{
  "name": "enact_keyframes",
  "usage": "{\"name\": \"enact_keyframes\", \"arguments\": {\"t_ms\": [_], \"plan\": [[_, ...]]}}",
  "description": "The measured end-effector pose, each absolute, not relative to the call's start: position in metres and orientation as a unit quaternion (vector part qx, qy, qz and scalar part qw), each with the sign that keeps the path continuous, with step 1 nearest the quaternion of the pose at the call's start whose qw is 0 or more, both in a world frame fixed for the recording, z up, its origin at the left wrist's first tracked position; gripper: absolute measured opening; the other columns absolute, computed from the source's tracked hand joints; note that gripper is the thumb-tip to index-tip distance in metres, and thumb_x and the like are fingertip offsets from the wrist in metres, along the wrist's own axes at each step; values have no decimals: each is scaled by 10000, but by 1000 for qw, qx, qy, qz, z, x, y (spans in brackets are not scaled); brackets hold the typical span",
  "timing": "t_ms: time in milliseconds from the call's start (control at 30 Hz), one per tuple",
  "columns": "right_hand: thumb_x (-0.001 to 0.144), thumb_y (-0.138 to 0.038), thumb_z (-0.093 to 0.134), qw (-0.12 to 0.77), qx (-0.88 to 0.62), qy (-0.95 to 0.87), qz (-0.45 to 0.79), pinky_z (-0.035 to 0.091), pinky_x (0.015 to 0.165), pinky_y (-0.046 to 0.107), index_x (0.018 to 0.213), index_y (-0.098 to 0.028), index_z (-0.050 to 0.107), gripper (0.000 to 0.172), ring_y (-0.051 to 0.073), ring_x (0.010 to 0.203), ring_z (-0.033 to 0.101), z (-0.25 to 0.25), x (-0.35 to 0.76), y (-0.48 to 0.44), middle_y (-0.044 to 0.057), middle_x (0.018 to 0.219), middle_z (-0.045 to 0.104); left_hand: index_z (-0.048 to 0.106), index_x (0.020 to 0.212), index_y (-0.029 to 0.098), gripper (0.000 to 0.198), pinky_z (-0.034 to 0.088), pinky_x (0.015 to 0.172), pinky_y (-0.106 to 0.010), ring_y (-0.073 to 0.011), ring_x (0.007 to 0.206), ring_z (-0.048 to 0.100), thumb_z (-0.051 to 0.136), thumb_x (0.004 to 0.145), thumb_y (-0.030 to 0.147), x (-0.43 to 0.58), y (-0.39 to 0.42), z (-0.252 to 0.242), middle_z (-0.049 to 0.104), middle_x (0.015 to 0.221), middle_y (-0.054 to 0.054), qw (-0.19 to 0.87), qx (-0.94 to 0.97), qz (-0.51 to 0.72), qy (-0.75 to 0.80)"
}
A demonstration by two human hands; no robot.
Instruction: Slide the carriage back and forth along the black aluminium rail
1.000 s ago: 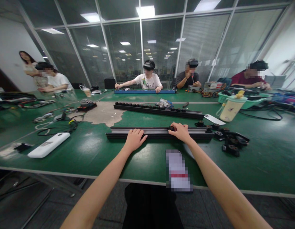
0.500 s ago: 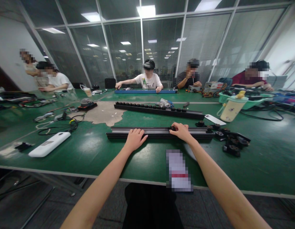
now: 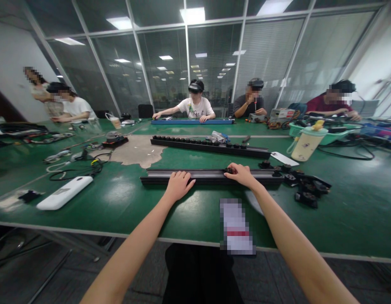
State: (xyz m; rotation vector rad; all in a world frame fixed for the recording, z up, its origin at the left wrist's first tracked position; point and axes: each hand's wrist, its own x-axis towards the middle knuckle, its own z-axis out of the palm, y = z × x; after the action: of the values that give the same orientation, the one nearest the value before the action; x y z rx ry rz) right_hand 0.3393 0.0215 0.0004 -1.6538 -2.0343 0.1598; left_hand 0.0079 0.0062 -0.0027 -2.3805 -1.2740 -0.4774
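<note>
A long black rail (image 3: 208,173) with a grey channel lies crosswise on the table in front of me. My left hand (image 3: 179,185) grips it left of the middle, fingers over the top and thumb apart on the near side. Right of the middle, my right hand (image 3: 241,175) pinches a small black part (image 3: 229,170) at the channel; fingers partly hide it. Several similar loose black parts (image 3: 309,190) lie in a heap off the rail's right end. Behind is a second black rail (image 3: 195,147), with a row of black parts along its top.
A pixelated phone-like item (image 3: 236,226) lies near the front edge. Left are a white oblong device (image 3: 65,193) and cables (image 3: 88,169). To the right stand a cream cup (image 3: 309,145) and a green basket (image 3: 341,134). Several people sit across the table, one holding a blue bar (image 3: 192,122).
Hardly anything differs. Both hands keep their places on the rail, with a slight shift of the right fingers at the small black part. The view has moved a little.
</note>
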Motion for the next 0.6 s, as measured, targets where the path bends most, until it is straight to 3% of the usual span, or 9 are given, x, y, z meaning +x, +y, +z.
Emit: {"name": "enact_keyframes", "arguments": {"t_ms": [600], "plan": [[820,-439,596,255,-626,-735,48,262,755,324,932,-244,614,226,236,848,581,5,333,17,12,803,654,642,1039,210,407,372,891,-412,-275,1019,578,357,1045,500,8,6,-3,678,1064,-114,191,-850,-169,-460]]}}
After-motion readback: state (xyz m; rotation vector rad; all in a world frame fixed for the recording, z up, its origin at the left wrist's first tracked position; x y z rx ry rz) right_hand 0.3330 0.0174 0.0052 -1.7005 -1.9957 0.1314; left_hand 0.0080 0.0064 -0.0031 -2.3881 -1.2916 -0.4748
